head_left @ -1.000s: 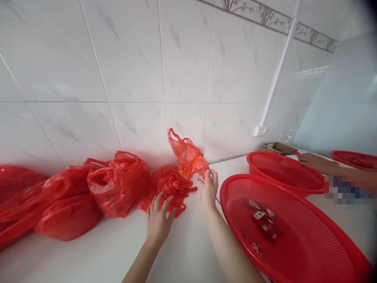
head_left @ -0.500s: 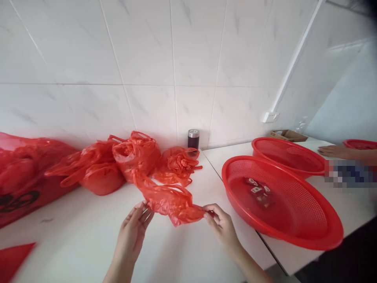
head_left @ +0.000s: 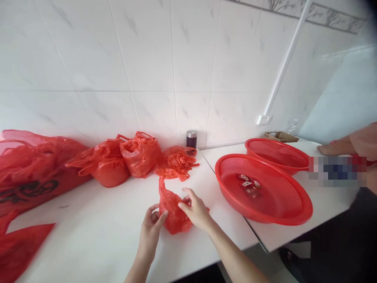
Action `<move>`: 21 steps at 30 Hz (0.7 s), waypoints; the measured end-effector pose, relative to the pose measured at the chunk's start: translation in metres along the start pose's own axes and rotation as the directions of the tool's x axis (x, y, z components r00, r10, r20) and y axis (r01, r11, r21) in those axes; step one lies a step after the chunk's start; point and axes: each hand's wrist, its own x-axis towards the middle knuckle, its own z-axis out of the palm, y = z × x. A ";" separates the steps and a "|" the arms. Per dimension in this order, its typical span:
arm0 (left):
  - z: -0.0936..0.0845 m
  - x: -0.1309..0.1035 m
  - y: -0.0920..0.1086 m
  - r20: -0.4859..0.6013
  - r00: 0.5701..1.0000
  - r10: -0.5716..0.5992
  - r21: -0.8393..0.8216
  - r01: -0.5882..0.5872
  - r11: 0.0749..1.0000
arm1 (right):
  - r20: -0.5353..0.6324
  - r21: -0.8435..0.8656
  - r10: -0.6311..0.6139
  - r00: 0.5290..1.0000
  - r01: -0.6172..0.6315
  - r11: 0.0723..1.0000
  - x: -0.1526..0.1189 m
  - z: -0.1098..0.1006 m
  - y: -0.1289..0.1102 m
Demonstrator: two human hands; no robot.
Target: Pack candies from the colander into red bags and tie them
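Note:
A crumpled red plastic bag (head_left: 175, 220) is between my two hands, over the white table. My left hand (head_left: 153, 222) pinches its left side between thumb and fingers. From the right, my right hand (head_left: 196, 210) grips the upper part of the bag, thumb and fingers closed on the film. One handle loop of the bag stands up toward the wall. Just behind lies a loose pile of red plastic bags (head_left: 178, 159). Whatever the bag in my hands contains, if anything, I cannot make out.
To the right stands a red plastic basket (head_left: 265, 212) with several small packets (head_left: 249, 184) inside; a second red basket (head_left: 277, 151) is behind it. A dark tumbler (head_left: 191, 139) stands by the wall. Filled red bags (head_left: 140, 155) line the left. A person's arm (head_left: 338, 147) is at far right.
The bag, stretched sideways between my hands before, is now bunched up. My hands have come closer together, and my right hand has moved left over the bag. The view has shifted slightly.

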 end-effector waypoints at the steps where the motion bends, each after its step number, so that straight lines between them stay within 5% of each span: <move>1: -0.003 -0.001 -0.001 0.021 1.000 0.001 0.009 -0.001 1.000 | 0.027 0.006 -0.005 1.000 0.005 1.000 -0.001 0.003 0.003; 6: -0.030 0.002 -0.008 -0.103 0.994 0.019 -0.011 -0.021 1.000 | 0.004 0.068 -0.010 1.000 0.010 0.998 -0.019 -0.004 0.012; 8: -0.034 0.002 -0.008 -0.153 0.988 0.013 -0.025 -0.017 1.000 | -0.032 -0.001 -0.142 0.989 0.142 0.990 -0.028 -0.011 0.007; 11: -0.028 -0.003 0.005 -0.207 0.978 0.010 -0.081 -0.028 0.996 | -0.055 -0.238 -0.432 0.900 0.408 0.881 -0.040 -0.013 -0.005; 15: -0.024 -0.018 0.033 -0.364 0.931 -0.018 -0.193 -0.057 0.980 | -0.072 -0.382 -0.559 0.826 0.495 0.780 -0.048 -0.004 -0.010; 18: -0.031 -0.037 0.040 -0.450 0.881 0.146 0.089 -0.119 0.989 | -0.091 -0.329 -0.540 0.836 0.487 0.809 -0.054 0.004 -0.002; 21: -0.033 -0.056 0.025 -0.386 0.881 0.274 0.381 -0.118 0.917 | -0.065 -0.264 -0.498 0.865 0.466 0.845 -0.066 0.014 0.004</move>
